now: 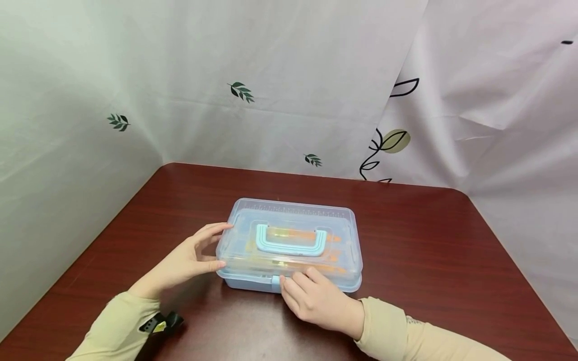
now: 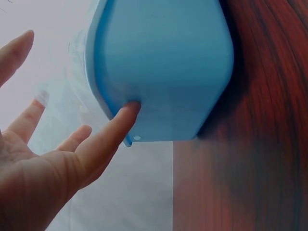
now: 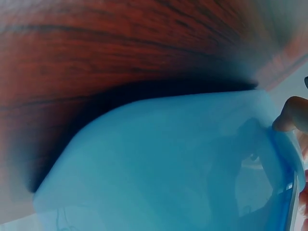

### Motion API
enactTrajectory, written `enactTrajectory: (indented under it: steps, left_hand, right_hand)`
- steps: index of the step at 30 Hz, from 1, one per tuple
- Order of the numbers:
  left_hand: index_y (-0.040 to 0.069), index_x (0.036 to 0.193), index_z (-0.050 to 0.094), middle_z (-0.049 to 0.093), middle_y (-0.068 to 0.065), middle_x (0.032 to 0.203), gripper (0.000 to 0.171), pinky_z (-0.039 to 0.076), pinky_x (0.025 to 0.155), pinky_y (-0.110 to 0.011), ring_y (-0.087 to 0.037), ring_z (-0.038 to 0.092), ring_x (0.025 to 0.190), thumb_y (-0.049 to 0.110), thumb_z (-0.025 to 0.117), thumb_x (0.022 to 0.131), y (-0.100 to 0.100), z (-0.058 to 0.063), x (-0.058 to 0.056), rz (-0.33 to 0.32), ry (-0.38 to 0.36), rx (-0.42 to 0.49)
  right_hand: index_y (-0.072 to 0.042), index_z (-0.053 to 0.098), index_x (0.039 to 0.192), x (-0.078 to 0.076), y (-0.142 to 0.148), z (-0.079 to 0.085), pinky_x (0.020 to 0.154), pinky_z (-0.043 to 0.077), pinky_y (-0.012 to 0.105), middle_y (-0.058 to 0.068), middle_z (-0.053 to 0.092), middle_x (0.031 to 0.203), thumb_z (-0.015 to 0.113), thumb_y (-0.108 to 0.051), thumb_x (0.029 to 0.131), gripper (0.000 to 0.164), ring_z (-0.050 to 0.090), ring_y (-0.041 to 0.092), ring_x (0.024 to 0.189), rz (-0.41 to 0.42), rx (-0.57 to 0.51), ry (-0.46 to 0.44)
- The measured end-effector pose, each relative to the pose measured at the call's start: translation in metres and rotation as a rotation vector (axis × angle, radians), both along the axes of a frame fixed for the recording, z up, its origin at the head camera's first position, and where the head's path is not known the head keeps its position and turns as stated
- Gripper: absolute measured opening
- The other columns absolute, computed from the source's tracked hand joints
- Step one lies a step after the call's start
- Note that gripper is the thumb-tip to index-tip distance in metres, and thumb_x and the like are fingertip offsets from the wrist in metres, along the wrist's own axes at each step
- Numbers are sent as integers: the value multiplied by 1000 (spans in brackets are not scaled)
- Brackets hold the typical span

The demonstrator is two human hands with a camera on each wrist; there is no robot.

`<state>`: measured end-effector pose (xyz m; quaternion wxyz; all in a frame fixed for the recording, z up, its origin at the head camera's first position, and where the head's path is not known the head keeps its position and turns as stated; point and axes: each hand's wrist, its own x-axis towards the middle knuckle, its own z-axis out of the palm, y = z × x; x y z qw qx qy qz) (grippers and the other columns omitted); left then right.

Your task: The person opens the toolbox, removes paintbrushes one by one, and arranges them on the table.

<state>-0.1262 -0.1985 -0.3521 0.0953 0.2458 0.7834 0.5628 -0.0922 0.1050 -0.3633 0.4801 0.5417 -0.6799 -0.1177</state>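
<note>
Right hand (image 1: 309, 300) is at the middle of the box's near side, fingers curled, gripping around the latch (image 1: 276, 284). The fingers hide part of the latch, so can't tell whether it's engaged. Step in hand looks like working that latch. Force should go square to the near wall, at the latch's middle; a sideways twist risks bending the tab or sliding the box.

Box (image 1: 248, 285) sits flat on the desk (image 1: 217, 331), about mid-width, near half. Left hand (image 1: 191, 258) braces its left end: fingers spread, touching rather than grasping, thumb near the near-left corner, another fingertip farther back on the lid (image 1: 338, 213). Left wrist view has one finger against the blue end wall. Good spot to resist slip; light pressure on the base should do. Pressing hard on the lid could load the latch.

Handle (image 1: 293, 249) lies flat on the lid, out of the way. Orange and yellow contents (image 1: 336, 271) show through, too hazy to identify; a jolt could shift them, so slow and level is best.
</note>
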Motion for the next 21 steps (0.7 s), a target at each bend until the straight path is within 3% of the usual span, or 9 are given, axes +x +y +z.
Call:
enactTrajectory:
  steps: [9, 17, 21]
  left_hand:
    - [8, 142, 38, 35, 6, 138, 67, 56, 77, -29, 10, 42, 116, 6, 71, 84, 0, 0, 1, 32, 9, -21]
    - [7, 143, 36, 31, -8, 142, 67, 56, 77, -29, 11, 44, 115, 7, 70, 84, 1, 1, 2, 20, 9, -29]
    - [7, 143, 36, 30, -15, 144, 67, 54, 81, -24, 12, 41, 117, 8, 69, 85, 1, 0, 3, 13, 51, -56]
  right_hand:
    - [-2, 67, 100, 0, 1, -8, 65, 37, 26, 1, 57, 82, 37, -3, 96, 31, 48, 14, 70, -32, 24, -87]
    - [-3, 66, 103, 4, 2, -4, 67, 37, 26, 1, 55, 83, 32, -3, 98, 34, 49, 14, 73, -81, 36, -104]
    - [-4, 65, 105, 9, 3, -1, 66, 35, 26, 0, 55, 83, 34, -6, 98, 32, 49, 13, 74, -110, 35, -133]
